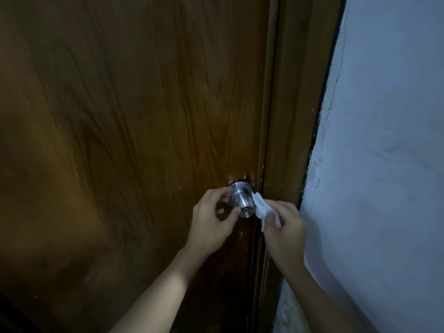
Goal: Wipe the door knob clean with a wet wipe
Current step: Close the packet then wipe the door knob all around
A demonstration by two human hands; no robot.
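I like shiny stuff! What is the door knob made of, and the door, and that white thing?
Door knob: likely brushed metal, silvery with dull highlights.
Door: looks like wood or wood-look laminate, brown grain lines.
Wet wipe: soft thin white cloth-like sheet, crumpled in the right hand.

The knob [242, 200] sits on the door [134, 116], near its right edge. Right of the door runs the frame [295, 116], and right of that the wall [384, 140]. The left hand [211, 212] touches the knob's left side; the wipe [263, 209] (held by the right hand [284, 233]) presses its right side.
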